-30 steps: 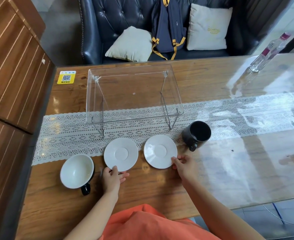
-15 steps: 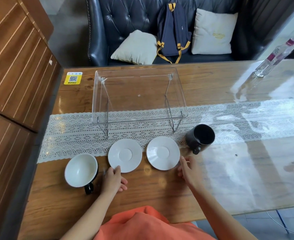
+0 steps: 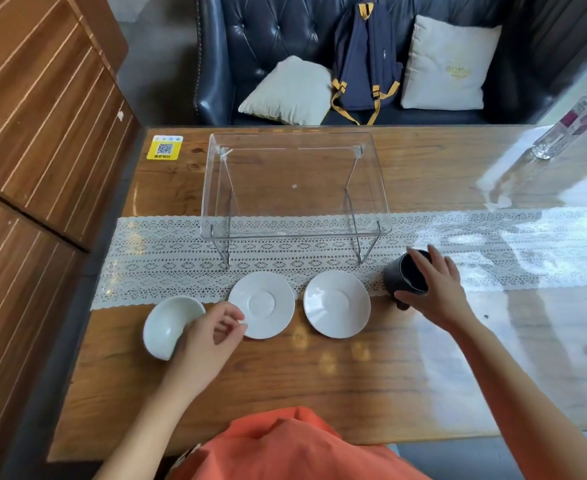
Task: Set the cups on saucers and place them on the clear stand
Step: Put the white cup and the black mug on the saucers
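Risk: both cups are being taken at once w/ only partial holds, so either could be tipping or clinking a saucer rim on the way over. Left hand is curling loosely beside the white cup, which is sitting left of the left saucer; whether it's gripping, can't tell. Right hand is wrapping spread fingers round the black cup, just right of the right saucer, w/ the clear stand empty behind.

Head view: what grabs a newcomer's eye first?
Probably the clear stand, empty at the table's centre on the lace runner. In front of it lie two bare white saucers side by side. The left hand is at the white cup; the right hand grasps the black cup.
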The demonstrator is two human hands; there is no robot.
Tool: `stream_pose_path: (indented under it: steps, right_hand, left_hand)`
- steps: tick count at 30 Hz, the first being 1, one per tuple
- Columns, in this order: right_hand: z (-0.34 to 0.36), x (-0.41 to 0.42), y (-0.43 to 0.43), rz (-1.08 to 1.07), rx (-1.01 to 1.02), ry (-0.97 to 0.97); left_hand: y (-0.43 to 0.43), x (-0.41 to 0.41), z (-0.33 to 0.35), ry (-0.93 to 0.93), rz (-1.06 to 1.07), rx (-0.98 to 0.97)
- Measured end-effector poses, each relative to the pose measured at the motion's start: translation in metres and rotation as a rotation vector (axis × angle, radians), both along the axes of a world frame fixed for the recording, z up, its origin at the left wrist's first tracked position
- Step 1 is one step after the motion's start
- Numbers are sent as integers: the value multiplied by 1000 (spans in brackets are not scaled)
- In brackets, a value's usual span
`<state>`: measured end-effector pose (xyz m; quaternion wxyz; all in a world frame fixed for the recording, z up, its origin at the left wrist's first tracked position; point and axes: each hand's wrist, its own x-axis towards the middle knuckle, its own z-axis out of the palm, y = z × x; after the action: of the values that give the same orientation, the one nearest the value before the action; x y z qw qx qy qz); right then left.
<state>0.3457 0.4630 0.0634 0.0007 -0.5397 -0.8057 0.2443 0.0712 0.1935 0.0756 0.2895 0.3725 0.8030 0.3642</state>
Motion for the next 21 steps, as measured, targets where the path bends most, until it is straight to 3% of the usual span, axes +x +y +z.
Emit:
stream_pose_path:
  steps: [2,5,9,13,17,21]
  right_hand:
    - [-8,-1,5,32,-54,-22]
    - [-15,-1,8,-15,8,-78]
    - [-17,1,19,-83,17,-55]
    - [-23,0,34,-71,-74,-68]
    - [-30,-2,42,-100,-194,52]
    - [-29,2,32,-154,-173,150]
  left_hand:
    - [-6,-14,3,133,58,34]
    - [-17,-37,-6,294,53,-194]
    - [-29,-55,-28,291,-52,-466]
    - [-32,-68,-36,277,-74,-406]
    - [-32,-83,-36,224,-173,-494]
    - [-29,-85,-42,225,-168,-512]
